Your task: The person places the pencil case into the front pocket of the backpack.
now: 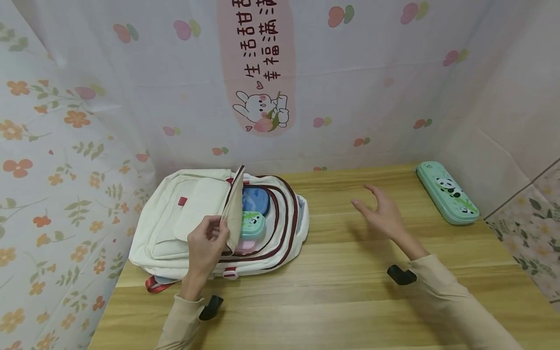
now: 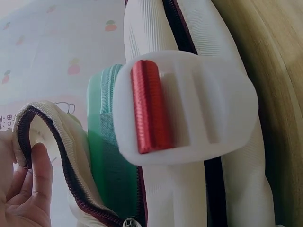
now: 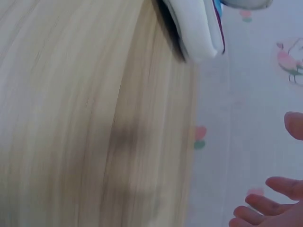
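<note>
A white backpack [image 1: 188, 214] with dark red zips lies on the table at the left. My left hand [image 1: 207, 243] pinches the edge of its unzipped front flap [image 1: 235, 214] and holds it up. The left wrist view shows thumb and fingers on the flap's zip edge [image 2: 52, 142]. Inside the opening are a blue case [image 1: 255, 201], a green panda case [image 1: 253, 224] and a pink item [image 1: 246, 245], each partly covered by the flap. My right hand [image 1: 382, 214] hangs over the table between backpack and green panda pencil case [image 1: 448, 193], fingers spread, holding nothing.
The pencil case lies by the right curtain at the table's far right. A printed curtain [image 1: 358, 97] hangs along the back edge, and a floral one [image 1: 57, 218] at the left. A red strap [image 1: 159, 285] sticks out below the backpack onto the wooden table [image 1: 306, 311].
</note>
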Demonstrator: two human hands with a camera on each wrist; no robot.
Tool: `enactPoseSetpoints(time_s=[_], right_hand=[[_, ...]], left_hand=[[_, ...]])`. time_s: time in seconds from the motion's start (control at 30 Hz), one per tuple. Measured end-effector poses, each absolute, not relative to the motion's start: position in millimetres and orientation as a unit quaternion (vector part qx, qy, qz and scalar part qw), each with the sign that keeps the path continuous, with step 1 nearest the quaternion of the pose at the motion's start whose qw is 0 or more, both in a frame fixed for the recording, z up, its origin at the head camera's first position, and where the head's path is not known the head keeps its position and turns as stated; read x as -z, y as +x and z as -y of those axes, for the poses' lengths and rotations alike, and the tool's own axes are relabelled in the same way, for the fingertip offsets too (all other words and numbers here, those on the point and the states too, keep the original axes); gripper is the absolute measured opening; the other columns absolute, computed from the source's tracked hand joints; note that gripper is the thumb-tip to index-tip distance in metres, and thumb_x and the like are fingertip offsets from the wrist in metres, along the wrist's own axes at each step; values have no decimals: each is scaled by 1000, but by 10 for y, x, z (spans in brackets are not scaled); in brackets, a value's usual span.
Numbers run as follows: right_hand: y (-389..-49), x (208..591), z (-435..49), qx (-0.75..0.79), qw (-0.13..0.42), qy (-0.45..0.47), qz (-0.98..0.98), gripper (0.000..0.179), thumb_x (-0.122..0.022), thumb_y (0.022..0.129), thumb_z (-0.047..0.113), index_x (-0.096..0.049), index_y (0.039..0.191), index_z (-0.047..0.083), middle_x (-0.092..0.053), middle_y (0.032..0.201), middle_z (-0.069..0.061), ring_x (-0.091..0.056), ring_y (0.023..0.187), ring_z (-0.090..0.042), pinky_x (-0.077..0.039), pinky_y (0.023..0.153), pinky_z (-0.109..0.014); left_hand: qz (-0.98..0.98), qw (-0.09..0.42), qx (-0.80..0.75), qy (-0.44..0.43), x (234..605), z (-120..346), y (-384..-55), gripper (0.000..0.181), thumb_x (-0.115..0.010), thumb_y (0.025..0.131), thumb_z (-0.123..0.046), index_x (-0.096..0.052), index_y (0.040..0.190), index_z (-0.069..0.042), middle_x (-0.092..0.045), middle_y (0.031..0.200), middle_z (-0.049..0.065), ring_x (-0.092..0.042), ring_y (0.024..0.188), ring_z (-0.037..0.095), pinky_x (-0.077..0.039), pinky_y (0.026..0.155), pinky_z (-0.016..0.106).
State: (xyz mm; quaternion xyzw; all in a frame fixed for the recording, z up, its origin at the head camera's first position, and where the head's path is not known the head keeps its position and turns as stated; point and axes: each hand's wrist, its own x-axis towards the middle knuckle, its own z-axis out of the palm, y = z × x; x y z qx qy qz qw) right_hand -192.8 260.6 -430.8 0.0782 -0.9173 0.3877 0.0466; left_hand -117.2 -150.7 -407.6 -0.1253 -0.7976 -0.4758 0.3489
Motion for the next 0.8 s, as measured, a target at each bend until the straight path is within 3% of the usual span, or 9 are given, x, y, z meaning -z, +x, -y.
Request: enactPoseSetpoints(time_s=[0.43,0.8], right_hand=[[-1947,4386,-3184,-368,45,-5,929,85,-55,101,49,-24,155,-9,-29,154,-40,-29,140,-60,-31,107,-74],[-1957,4485,-3845,-351,77,-111,927,94,-55,99,51,-14,156,-12,-19,155,-44,-20,140,-65,-21,108,-78]], left_hand=[[802,342,476,-115,4103,1508,-1161,11,-65,80,22,-65,89,16,-67,69,21,-56,59,3,-47,54,7],[800,343,477,-120,4138,1519,-1179,11,-64,79,23,-64,88,16,-66,68,20,-57,58,3,-47,53,9]])
